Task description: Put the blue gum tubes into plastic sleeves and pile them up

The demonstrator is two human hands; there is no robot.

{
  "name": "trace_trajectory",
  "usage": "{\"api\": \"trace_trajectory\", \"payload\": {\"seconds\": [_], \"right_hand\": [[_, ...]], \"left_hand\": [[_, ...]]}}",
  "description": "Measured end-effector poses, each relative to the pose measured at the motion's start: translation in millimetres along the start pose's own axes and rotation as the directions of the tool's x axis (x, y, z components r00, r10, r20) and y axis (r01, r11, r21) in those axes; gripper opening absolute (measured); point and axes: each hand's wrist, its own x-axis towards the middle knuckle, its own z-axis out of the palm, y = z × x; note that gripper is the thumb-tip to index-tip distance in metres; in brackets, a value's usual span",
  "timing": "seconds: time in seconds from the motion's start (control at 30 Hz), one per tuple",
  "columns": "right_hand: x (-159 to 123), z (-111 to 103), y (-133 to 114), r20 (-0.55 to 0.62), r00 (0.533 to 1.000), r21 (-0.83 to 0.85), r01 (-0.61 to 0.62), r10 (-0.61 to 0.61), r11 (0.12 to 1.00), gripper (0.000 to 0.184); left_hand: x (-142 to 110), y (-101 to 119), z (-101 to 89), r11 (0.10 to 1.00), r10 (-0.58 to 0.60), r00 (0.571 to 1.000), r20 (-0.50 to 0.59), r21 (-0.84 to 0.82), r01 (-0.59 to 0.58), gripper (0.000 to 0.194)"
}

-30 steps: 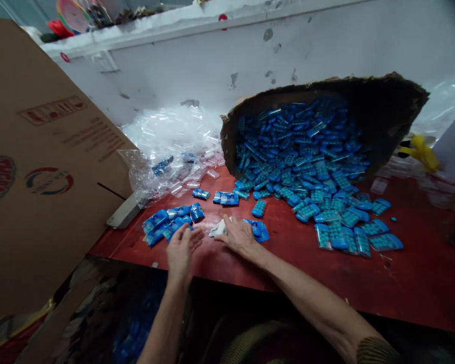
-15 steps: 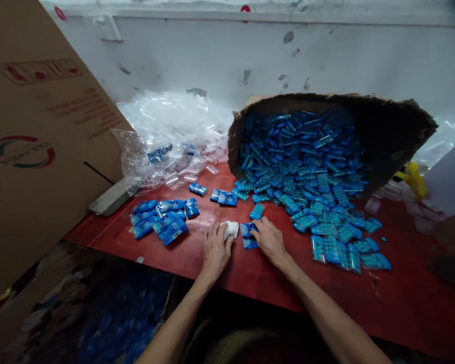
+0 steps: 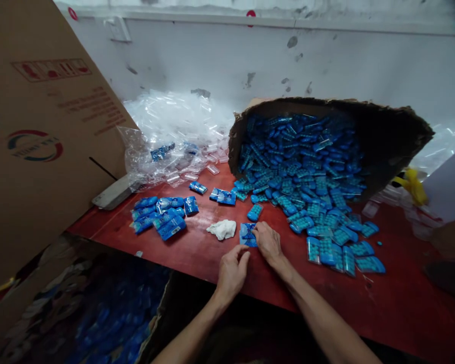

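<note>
A marked white wall (image 3: 212, 55) stood behind a red table (image 3: 197, 247). A large printed cardboard box (image 3: 30, 202) was noted at the left. Toward the right lay a carton (image 3: 409, 112) with a ragged rim, its mouth facing the person; a heap of blue cases (image 3: 303, 156) filled it and spilled onto the table. Left of this carton sat a mound of clear plastic (image 3: 182, 119).

The right hand (image 3: 268, 241) had its fingers bent, tips on a printed blue packet (image 3: 246, 233); whether they pinched it could not be told. The left hand (image 3: 231, 270) lay near the packet's lower edge, thumb and forefinger curved toward each other; contact there could not be confirmed.

The packet lay flat, near the front of the table. A group of blue wrapped packs (image 3: 157, 215) was found farther left, with a crumpled white cloth (image 3: 223, 230) between group and packet. One loose case (image 3: 255, 212) lay just beyond the packet.
</note>
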Motion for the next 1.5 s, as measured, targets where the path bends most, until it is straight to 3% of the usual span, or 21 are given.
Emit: {"api": "trace_trajectory", "payload": {"seconds": [0.07,0.13,0.23,0.33,0.67,0.83,0.93,1.03,1.13,1.2,1.27,1.37,1.5], "right_hand": [[-0.5,1.1,0.1,-0.013,1.0,0.001,-0.004,0.004,1.0,0.021],[0.4,0.3,3.4,-0.012,1.0,0.004,0.02,-0.019,1.0,0.02],[4.3,-2.2,10.4,-0.002,0.998,0.017,0.057,-0.057,0.998,0.023],[6.0,-0.8,14.0,-0.023,0.998,0.028,0.057,-0.057,0.998,0.017],[-6.6,7.7,18.5,-0.159,0.984,0.098,0.094,-0.078,0.991,0.021],[-16.2,11.2,15.5,-0.221,0.975,0.201,0.059,-0.013,0.978,0.02],[-26.1,4.6,11.3,-0.229,0.973,0.316,0.096,-0.022,0.944,0.021],[-39.4,-6.4,6.4,-0.237,0.967,0.473,0.201,-0.096,0.858,0.02],[-48.5,-10.0,3.4,-0.22,0.969,0.661,0.233,-0.113,0.714,0.018],[-48.7,-6.6,3.2,-0.168,0.985,0.797,0.152,-0.028,0.584,0.018],[-45.4,-1.8,3.7,-0.051,0.997,0.908,0.022,0.058,0.419,0.033],[-40.1,1.3,3.6,0.125,0.991,0.97,-0.132,0.044,0.204,0.036],[-39.4,-1.6,0.5,0.177,0.983,0.98,-0.181,0.058,0.079,0.031]], "left_hand": [[3.8,1.5,2.1,0.976,-0.164,0.985,0.051,-0.135,0.169,0.02],[5.8,3.6,3.0,0.913,-0.306,0.943,0.133,-0.24,0.33,0.022],[5.2,6.0,3.6,0.834,-0.381,0.893,0.24,-0.328,0.444,0.028],[4.3,7.2,3.9,0.81,-0.394,0.883,0.256,-0.356,0.465,0.03],[6.0,17.3,16.4,0.702,-0.463,0.837,0.291,-0.457,0.547,0.039],[2.3,20.8,17.4,0.672,-0.45,0.831,0.327,-0.49,0.556,0.035],[2.9,20.3,17.4,0.629,-0.473,0.831,0.292,-0.549,0.551,0.037],[6.1,21.4,16.7,0.608,-0.462,0.858,0.224,-0.625,0.49,0.041],[9.3,24.2,14.6,0.593,-0.452,0.875,0.176,-0.673,0.442,0.041],[10.2,26.0,13.0,0.576,-0.448,0.878,0.17,-0.695,0.429,0.04],[10.3,26.8,12.0,0.58,-0.427,0.888,0.171,-0.702,0.414,0.04],[10.4,25.2,11.4,0.658,-0.398,0.91,0.114,-0.656,0.37,0.039],[12.3,19.0,11.5,0.766,-0.392,0.92,-0.018,-0.561,0.315,0.036]]}}
